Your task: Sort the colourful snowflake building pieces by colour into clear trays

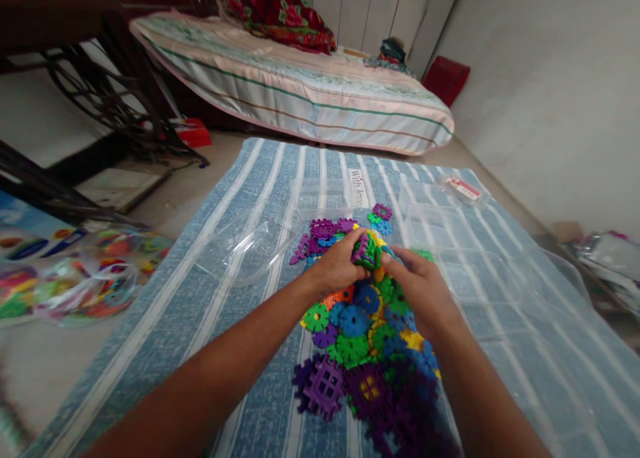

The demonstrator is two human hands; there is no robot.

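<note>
A heap of plastic building pieces (354, 319) lies on the striped blue cloth: round notched discs in green, blue, orange and yellow, with purple square window-like pieces (325, 386) at the near end. Over the heap's far part, my left hand (340, 263) is closed around a small stack of green and purple notched pieces (367, 250). My right hand (416, 277) is close beside that stack, with its thumb and fingers brought together near a blue piece; its fingertips are partly hidden. A few loose pieces (382, 213) lie beyond both hands.
Clear plastic containers stand on the cloth, one at left (245, 251), one at the back (320, 198) and others at right (470, 275). A small box with a red label (463, 189) is at the back right. Beyond is a bed (300, 88); bagged pieces (95, 278) lie at left.
</note>
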